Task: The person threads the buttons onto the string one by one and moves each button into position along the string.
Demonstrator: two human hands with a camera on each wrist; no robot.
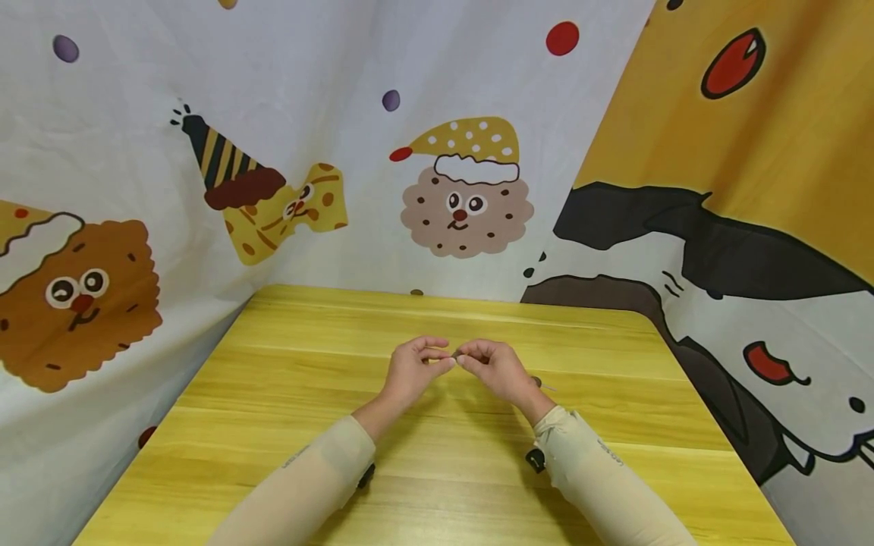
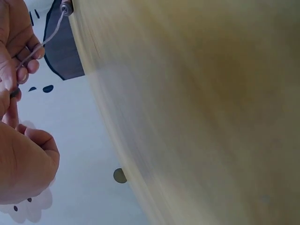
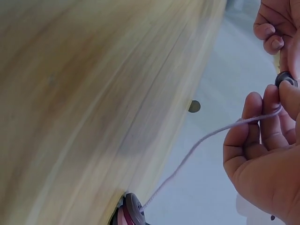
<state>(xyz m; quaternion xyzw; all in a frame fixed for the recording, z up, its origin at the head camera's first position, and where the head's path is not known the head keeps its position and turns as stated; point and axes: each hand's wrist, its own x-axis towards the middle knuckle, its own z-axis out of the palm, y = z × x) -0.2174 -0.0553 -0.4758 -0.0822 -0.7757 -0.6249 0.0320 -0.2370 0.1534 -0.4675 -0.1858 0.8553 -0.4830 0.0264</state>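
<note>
Both hands meet over the middle of the yellow wooden table [image 1: 307, 425]. My left hand [image 1: 416, 364] pinches a small dark button [image 1: 454, 354] at its fingertips; in the right wrist view the button [image 3: 286, 78] sits right against my right thumb. My right hand [image 1: 495, 364] pinches a thin grey thread [image 3: 197, 140] whose end reaches the button. The thread runs down to a few strung buttons [image 3: 130, 211] lying on the table just right of my right hand [image 1: 536, 381]. The left wrist view shows the thread [image 2: 44, 40] crossing my right hand's curled fingers.
Cartoon-printed cloth [image 1: 464, 197] hangs round the table on the left, back and right. The table's back edge [image 1: 437, 297] lies a little beyond the hands. Beige sleeves [image 1: 601, 478] cover both forearms.
</note>
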